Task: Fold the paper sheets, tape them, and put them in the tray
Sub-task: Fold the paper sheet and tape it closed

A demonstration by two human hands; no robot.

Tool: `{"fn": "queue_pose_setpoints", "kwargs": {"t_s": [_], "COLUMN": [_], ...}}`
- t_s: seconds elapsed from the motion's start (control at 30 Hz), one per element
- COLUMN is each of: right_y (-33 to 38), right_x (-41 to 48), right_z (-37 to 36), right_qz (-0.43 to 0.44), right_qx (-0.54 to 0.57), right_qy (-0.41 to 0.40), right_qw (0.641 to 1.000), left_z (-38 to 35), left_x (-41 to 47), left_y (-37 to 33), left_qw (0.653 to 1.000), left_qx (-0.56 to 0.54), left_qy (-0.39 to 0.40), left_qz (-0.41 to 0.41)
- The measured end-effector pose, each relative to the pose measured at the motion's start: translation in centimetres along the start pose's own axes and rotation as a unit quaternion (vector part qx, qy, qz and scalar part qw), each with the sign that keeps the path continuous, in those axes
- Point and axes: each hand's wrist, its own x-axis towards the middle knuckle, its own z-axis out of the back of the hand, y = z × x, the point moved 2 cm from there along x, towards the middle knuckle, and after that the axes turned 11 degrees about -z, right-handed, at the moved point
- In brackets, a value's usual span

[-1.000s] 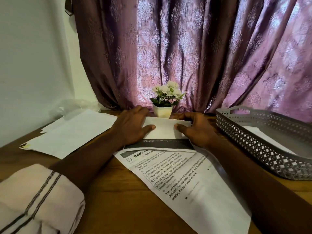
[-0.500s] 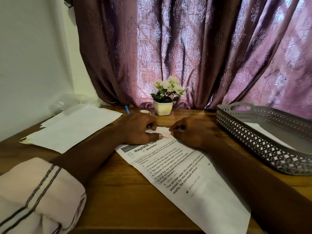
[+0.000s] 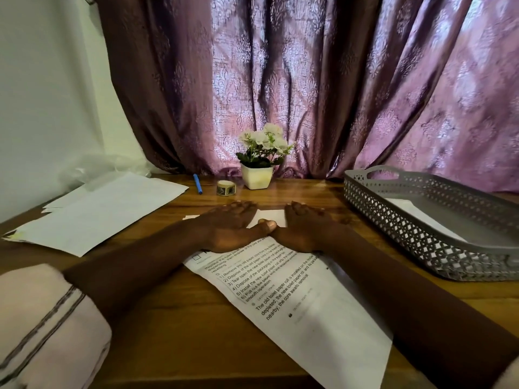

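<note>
Left hand [image 3: 226,230], right hand [image 3: 304,228] now flat atop sheet [image 3: 314,324].

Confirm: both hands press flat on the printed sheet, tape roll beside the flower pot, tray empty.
Not empty: in the head view, the left hand and right hand press flat on the printed sheet, the tape roll sits beside the flower pot, and the tray holds white paper.

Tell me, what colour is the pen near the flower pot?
The pen is blue, clearest in the head view.
</note>
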Motion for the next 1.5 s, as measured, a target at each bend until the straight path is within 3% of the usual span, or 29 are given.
{"fn": "queue_pose_setpoints", "kwargs": {"t_s": [0.1,0.2,0.27,0.73,0.8,0.9,1.0,1.1,1.2,1.27,1.37,1.5], "right_y": [0.1,1.2,2.0,2.2,2.4,2.7,4.5,7.1,9.1,9.3,8.4,7.5], "right_x": [-0.4,-1.3,-1.8,-1.5,-1.7,-2.0,-2.0,-1.0,-0.5,-0.4,-0.1,-0.1], "right_z": [0.3,0.8,0.8,0.2,0.4,1.3,2.9,2.9,1.2,0.9,0.9,0.9], "right_qz": [0.026,0.151,0.185,0.146,0.147,0.168,0.203,0.208,0.199,0.192,0.207,0.219], "right_qx": [0.014,0.085,0.082,0.05,0.062,0.117,0.136,0.105,0.048,0.076,0.121,0.193], "right_qy": [-0.036,-0.04,-0.019,0.012,-0.005,-0.096,-0.144,-0.063,-0.097,-0.102,-0.083,-0.079], "right_qw": [0.999,0.984,0.979,0.988,0.987,0.974,0.959,0.97,0.974,0.973,0.967,0.953], "left_z": [-0.1,0.2,0.2,0.4,0.2,1.3,2.5,2.9,2.8,2.8,2.9,3.8], "left_x": [-0.1,-0.1,-0.4,-4.4,-4.5,-4.9,-5.9,-6.9,-8.3,-9.2,-9.7,-8.9], "left_y": [0.0,-0.4,-0.5,2.7,3.0,3.2,4.9,7.7,10.4,11.8,12.5,10.6], "left_qw": [1.0,1.0,1.0,0.994,0.992,0.974,0.93,0.915,0.905,0.896,0.896,0.904], "left_qx": [0.009,0.002,-0.016,0.02,0.004,-0.005,0.119,0.158,0.115,0.079,0.046,0.098], "left_qy": [-0.004,-0.01,-0.013,-0.012,-0.057,-0.201,-0.314,-0.282,-0.207,-0.168,-0.169,-0.215], "left_qz": [0.01,0.008,0.016,0.111,0.112,0.103,0.151,0.241,0.353,0.404,0.408,0.357]}}
